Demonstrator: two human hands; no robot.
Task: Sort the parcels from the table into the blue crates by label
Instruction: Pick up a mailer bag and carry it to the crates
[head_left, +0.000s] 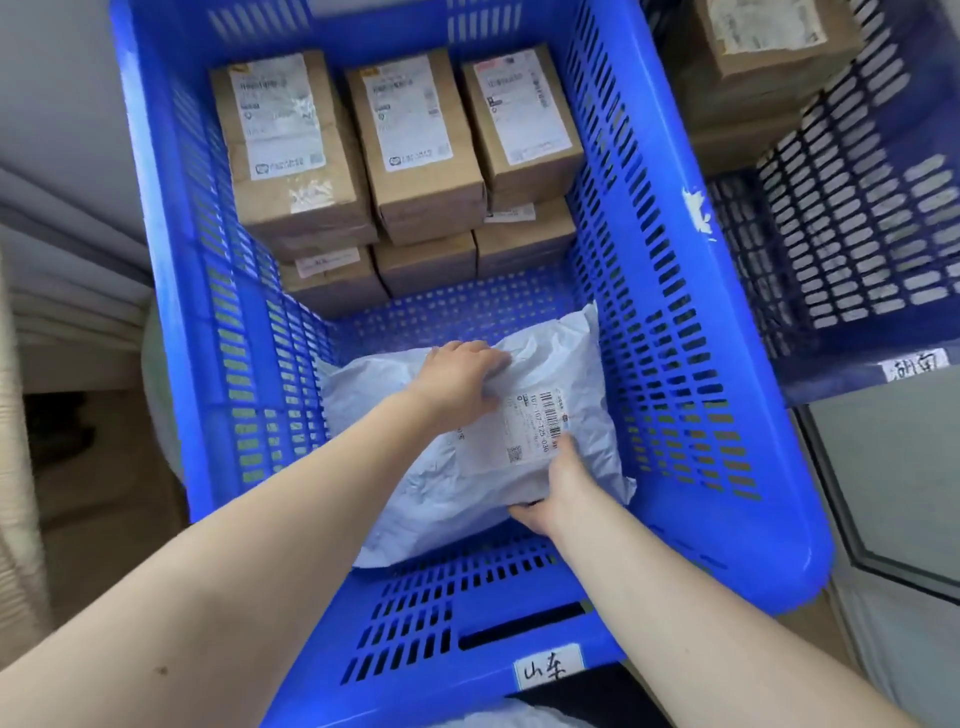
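Grey poly mailer lies label-up on the near floor of the blue crate, my left hand curled over its far edge and right hand pinching the near edge, keeping it flat, clear of stacked cardboard boxes.

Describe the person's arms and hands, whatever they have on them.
Both arms are bare as far as the picture shows: no sleeves, gloves, watch or bands in view. The left hand and right hand show no rings on the fingers that can be seen. The left forearm has one small dark spot near the elbow. Nothing else is worn or marked.
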